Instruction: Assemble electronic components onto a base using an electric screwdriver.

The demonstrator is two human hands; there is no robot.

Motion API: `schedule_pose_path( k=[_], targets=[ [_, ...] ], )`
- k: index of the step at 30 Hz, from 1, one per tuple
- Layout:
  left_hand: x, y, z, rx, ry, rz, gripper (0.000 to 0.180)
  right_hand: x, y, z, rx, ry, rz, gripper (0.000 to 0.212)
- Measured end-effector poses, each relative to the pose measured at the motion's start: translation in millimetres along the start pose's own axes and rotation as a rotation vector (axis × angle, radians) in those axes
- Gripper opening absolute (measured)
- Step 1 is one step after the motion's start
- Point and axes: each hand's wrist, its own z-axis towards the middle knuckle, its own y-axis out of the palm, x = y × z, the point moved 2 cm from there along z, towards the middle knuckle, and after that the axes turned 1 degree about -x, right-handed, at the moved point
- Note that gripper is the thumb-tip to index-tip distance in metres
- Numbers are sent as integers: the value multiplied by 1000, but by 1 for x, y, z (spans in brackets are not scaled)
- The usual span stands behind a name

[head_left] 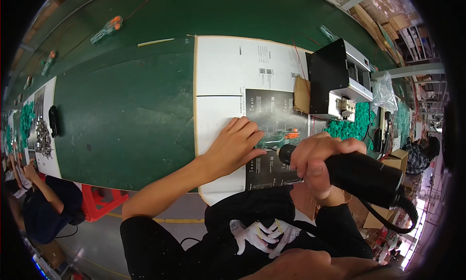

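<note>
My right hand (315,158) is wrapped round a black corded electric screwdriver (366,179). Its pale nose and thin bit point left, at a translucent greenish plastic assembly (275,139) with an orange piece at its right end. The assembly lies on the printed cardboard sheet (218,66). My left hand (235,144) is closed at the assembly's left end, fingers and thumb pinching it down. The bit's tip is at or very close to the assembly; whether it touches a screw is too small to tell.
A black and silver box-shaped machine (335,78) stands right of the sheet, beside a heap of green plastic parts (357,127). Similar assemblies (108,29) lie along the green table (126,95). A red stool (101,202) and another person (48,202) are at left.
</note>
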Motion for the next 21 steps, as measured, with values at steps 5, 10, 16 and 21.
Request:
schedule_pose_path(
  k=[5,10,16,21],
  targets=[
    [-12,0,-10,-39,14,11,35,24,14,-9,114,100,68,47],
    [-28,4,-15,10,38,13,31,44,23,-16,86,189,165,47],
    [-15,14,-2,-12,49,23,30,37,9,-11,-95,156,-39,41],
    [16,21,12,-7,77,26,31,13,-14,-18,-100,155,-119,42]
  ],
)
